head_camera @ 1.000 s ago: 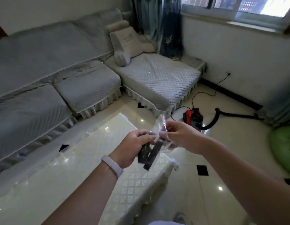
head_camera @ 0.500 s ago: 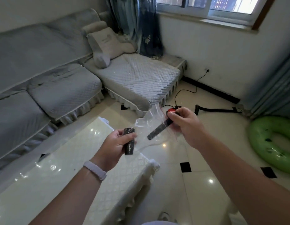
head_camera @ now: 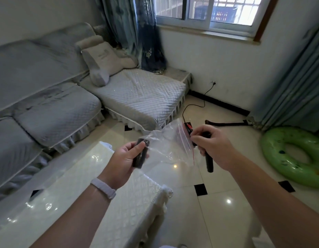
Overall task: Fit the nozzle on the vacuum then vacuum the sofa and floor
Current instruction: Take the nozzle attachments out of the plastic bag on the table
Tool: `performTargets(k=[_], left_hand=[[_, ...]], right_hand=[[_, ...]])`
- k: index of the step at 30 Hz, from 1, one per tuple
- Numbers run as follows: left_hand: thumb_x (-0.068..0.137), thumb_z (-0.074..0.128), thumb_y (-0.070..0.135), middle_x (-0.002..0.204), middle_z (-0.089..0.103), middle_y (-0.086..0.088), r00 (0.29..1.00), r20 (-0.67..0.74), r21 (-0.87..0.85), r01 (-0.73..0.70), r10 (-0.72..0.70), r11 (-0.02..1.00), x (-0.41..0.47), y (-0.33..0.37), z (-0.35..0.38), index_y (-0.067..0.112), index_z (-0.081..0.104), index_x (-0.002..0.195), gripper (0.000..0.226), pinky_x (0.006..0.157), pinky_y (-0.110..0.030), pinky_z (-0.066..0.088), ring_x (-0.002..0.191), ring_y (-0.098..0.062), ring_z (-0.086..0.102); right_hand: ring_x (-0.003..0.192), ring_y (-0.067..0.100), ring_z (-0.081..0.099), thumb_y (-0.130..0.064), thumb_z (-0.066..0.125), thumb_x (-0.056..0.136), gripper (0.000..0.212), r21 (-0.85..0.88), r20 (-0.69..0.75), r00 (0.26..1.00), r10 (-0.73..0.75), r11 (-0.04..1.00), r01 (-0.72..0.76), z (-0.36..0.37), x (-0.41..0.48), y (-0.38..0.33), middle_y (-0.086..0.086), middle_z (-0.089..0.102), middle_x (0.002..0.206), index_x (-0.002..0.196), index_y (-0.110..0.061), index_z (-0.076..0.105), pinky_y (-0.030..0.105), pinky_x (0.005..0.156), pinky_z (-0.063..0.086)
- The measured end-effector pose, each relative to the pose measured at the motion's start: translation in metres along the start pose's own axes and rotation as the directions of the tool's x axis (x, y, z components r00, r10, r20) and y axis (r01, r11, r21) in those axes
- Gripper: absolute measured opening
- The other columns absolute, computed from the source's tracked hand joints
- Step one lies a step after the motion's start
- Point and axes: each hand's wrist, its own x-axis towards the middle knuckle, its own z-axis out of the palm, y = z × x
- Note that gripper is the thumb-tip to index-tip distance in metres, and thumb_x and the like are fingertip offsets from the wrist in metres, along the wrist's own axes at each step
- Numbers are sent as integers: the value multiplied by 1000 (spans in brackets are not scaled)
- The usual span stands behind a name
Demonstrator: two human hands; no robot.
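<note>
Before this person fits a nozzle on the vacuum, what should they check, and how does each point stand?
1. Long nozzle out of the plastic bag: ok, the right hand grips it.
2. Short nozzle held firmly: ok, the left hand grips it.
3. Hands free of the plastic bag: not ok, it hangs between them.
4. Power cord reaching the wall socket: ok.
5. Vacuum opening ready: cannot tell, the plastic bag covers most of it.
</note>
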Motion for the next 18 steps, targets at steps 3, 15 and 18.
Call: performTargets(k=[3, 15, 18], left_hand=[[89, 64, 21, 84, 70, -8, 1000, -10, 33, -19, 19, 999, 1, 6, -4, 3, 66, 107, 25, 54, -20, 52, 68, -15, 68], [77, 70, 24, 87, 75, -10, 999, -35, -53, -40, 38, 998, -7, 18, -28, 8, 74, 99, 28, 53, -22, 54, 71, -20, 70], [79, 67, 23, 88, 76, -11, 999, -12, -98, -49, 48, 994, -11, 23, -38, 9, 76, 94, 23, 50, -22, 53, 67, -21, 70]], right_hand=[[50, 15, 47, 0, 67, 89, 11, -90, 89, 995, -34, 995, 42, 14, -2, -3, -2, 56, 64, 86, -10, 68, 25, 49, 43], [60, 16, 46, -28, 70, 92, 12, -327, 163, 986, -38, 941, 91, 85, 23, -3, -2, 54, 72, 100, -36, 68, 30, 56, 42], [57, 16, 48, -24, 62, 97, 10, -327, 149, 989, 4, 944, 45, 98, 28, -7, 1, 56, 74, 105, -30, 65, 32, 54, 43]])
